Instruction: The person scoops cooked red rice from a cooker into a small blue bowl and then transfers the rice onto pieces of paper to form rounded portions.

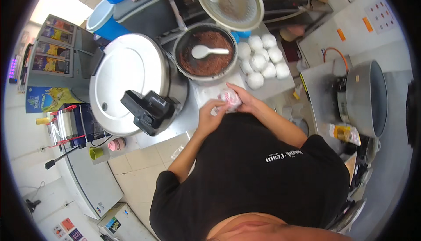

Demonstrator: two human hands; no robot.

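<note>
Close to my chest, both hands hold a small rounded bundle in white wrapping with red print. My right hand cups it from the right side. The fingers of my left hand pinch the wrapping from the left. Just beyond lies white sheet material on the metal table. An uncovered round pot holds reddish-brown food, with a white paddle lying on top. Several white wrapped balls are piled to the right of the pot.
A large cooker with a white lid and black latch stands at left. The pot's raised lid is behind it. A blue bucket is at the back left. On the right, a large metal pan sits by another counter.
</note>
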